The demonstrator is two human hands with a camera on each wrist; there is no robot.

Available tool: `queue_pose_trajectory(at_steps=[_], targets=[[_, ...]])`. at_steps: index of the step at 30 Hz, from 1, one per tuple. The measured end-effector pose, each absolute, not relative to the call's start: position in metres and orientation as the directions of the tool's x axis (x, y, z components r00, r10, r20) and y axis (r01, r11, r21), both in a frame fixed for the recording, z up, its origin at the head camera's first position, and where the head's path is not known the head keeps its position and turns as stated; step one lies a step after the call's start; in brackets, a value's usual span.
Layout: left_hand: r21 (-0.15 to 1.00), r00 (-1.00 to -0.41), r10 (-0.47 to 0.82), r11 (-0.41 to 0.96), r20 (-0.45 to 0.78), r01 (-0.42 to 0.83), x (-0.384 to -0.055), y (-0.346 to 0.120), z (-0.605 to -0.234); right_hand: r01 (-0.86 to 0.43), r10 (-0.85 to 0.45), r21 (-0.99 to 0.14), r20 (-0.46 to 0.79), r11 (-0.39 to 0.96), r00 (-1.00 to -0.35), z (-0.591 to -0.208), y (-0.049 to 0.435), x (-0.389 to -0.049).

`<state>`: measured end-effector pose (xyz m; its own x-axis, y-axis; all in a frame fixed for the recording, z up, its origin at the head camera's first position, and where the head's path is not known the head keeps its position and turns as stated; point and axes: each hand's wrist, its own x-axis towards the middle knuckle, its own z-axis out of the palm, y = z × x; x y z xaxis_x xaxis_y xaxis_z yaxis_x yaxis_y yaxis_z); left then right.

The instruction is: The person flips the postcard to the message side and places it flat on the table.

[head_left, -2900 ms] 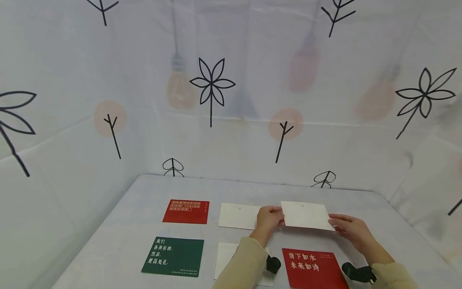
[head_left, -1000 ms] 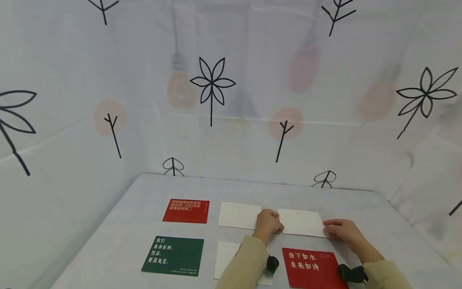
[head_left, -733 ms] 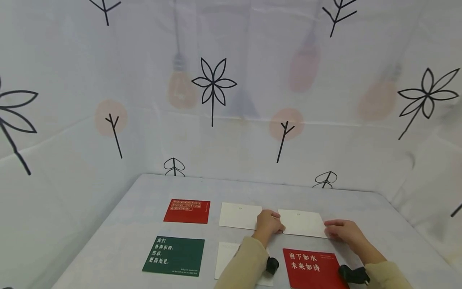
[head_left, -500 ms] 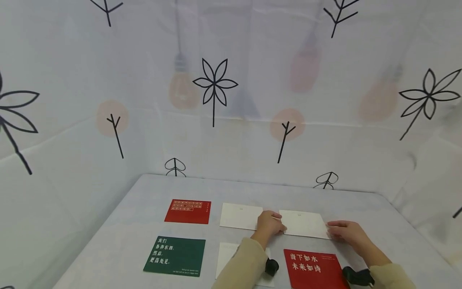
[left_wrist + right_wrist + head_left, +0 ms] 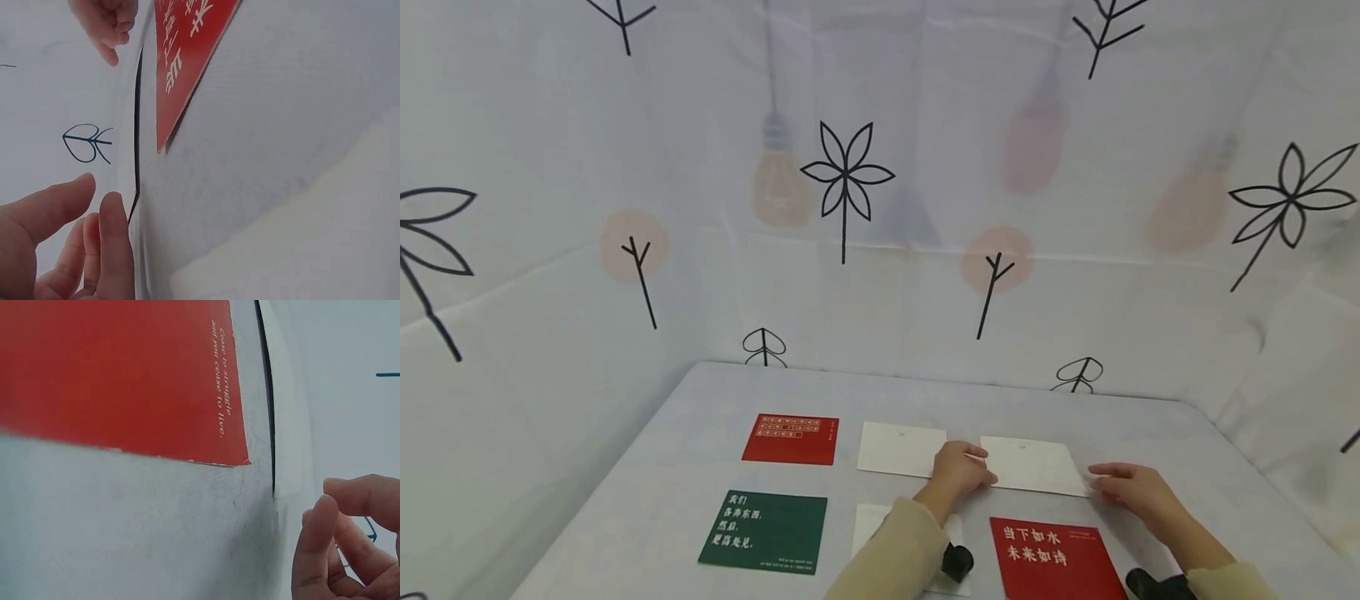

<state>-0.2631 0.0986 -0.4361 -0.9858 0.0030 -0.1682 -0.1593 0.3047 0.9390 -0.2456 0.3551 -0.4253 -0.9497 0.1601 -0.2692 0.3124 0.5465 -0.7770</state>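
A blank white card (image 5: 1033,464) lies in the back row, rightmost there. My left hand (image 5: 962,469) is at its left edge; in the left wrist view the thumb and fingers (image 5: 115,250) stand apart with nothing pinched between them. Just off the card's right edge is my right hand (image 5: 1131,487), its fingers loosely bent and holding nothing. In the right wrist view the white card's edge (image 5: 290,425) shows beyond those fingertips. A red card with white lettering (image 5: 1056,558) sits in front, between my forearms.
Left of my left hand lies a second white card (image 5: 898,448), then a red card with small boxed print (image 5: 792,439). The front row holds a green lettered card (image 5: 763,532) and a white card (image 5: 868,525) partly covered by my left sleeve. A patterned cloth (image 5: 880,317) hangs behind the table.
Both hands held the right-hand white card raised earlier, then lowered it flat onto the table. Since then the right hand has drawn off to the right; the left has loosened at the card's edge.
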Motion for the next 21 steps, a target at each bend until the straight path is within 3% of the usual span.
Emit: queue_pose_trajectory(at_steps=[21], targets=[[0.956, -0.977, 0.093, 0.245, -0.191, -0.163, -0.243, 0.085, -0.431, 0.335, 0.147, -0.77, -0.306, 0.543, -0.941, -0.431, 0.361, -0.222]])
